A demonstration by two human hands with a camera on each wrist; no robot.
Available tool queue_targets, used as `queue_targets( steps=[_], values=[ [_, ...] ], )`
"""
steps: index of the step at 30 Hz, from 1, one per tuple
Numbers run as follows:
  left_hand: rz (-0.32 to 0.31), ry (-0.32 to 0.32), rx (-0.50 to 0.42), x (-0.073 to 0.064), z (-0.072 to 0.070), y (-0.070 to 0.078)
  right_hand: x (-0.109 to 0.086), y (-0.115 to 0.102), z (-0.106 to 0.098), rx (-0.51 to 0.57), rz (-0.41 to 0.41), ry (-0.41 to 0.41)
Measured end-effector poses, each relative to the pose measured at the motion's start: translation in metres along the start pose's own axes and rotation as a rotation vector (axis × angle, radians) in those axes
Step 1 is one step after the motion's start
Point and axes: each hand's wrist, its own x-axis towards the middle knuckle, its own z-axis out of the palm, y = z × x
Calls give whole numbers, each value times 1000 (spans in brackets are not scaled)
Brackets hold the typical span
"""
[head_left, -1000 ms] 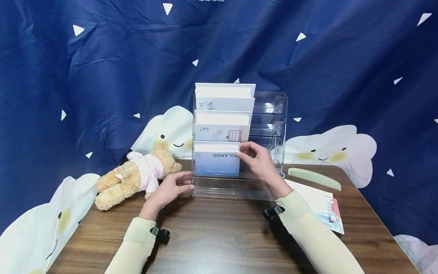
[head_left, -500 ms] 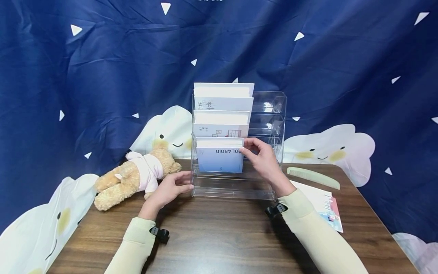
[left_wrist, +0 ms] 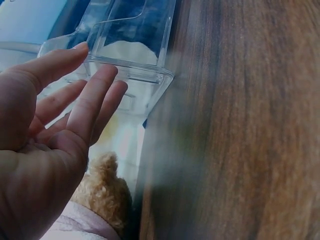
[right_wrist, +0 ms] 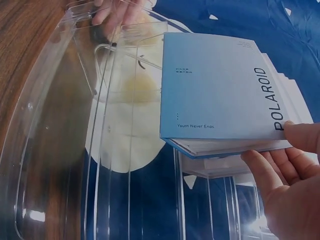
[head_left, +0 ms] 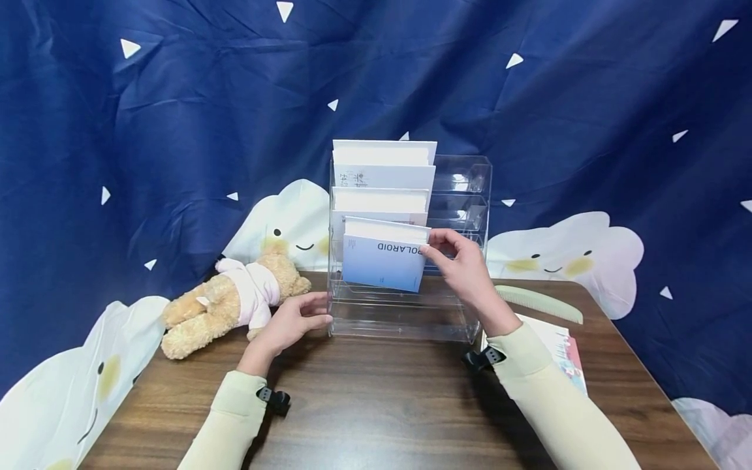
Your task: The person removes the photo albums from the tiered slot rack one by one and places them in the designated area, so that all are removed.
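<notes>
A blue photo album (head_left: 383, 261) marked POLAROID tilts slightly in front of the clear tiered rack (head_left: 405, 329). My right hand (head_left: 467, 271) pinches its right upper corner, thumb on the cover and fingers behind; the right wrist view shows the album (right_wrist: 215, 90) from its edge. At the rack's lower left side rests my left hand (head_left: 294, 323). Its fingers are extended against the clear side in the left wrist view, where the left hand (left_wrist: 55, 115) holds nothing. Behind the blue album, two white albums, an upper one (head_left: 384, 175) and a lower one (head_left: 376, 201), stand in higher tiers.
A teddy bear (head_left: 223, 307) in a pale pink top lies on the wooden table (head_left: 376, 398) at the left. To the right are a pale green comb (head_left: 543, 304) and a white printed booklet (head_left: 555, 343), partly behind my right sleeve. A blue curtain (head_left: 376, 78) hangs behind.
My right hand has lifted the blue album up and rightward out of its lower tier, and the album has tilted. The left hand stays at the rack's side.
</notes>
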Motion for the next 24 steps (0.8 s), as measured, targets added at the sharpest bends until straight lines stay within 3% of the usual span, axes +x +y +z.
queue_targets(
  steps=[14,24],
  values=[
    [-32,15,-2,-2,-3,2,-6,-12,-8,48,-7,-24],
    [-3,-4,-12,0,-2,1,-18,-11,-10,32,13,-36]
  ],
)
